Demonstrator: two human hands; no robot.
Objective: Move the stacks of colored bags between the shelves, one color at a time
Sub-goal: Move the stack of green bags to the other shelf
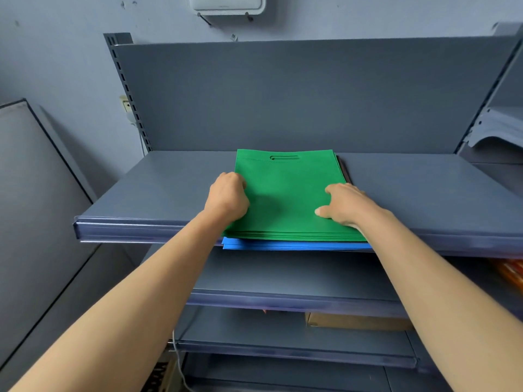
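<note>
Stack of flat green non-woven bags (285, 193), laid upon a blue bag stack (283, 245) at the grey metal top shelf (158, 190) front: left edge is gripped by the left hand (227, 195), fingers curled, top is pressed by the right hand (345, 205), fingers spread; green alone is best lifted level.

- The left forearm (141, 292) is stretching, bare, from the 7 o'clock corner up toward 1 o'clock.
- The left hand (227, 195) is showing its back, knuckles up, with the fingers curling round the 9 o'clock edge of the green bags (285, 193).
- The right forearm (424, 278) is stretching, bare, from 4 o'clock up toward 11 o'clock.
- The right hand (346, 206) is lying palm down on the bags, fingers loosely bent and thumb pointing toward 9 o'clock.
- The two hands are sitting well apart.
</note>
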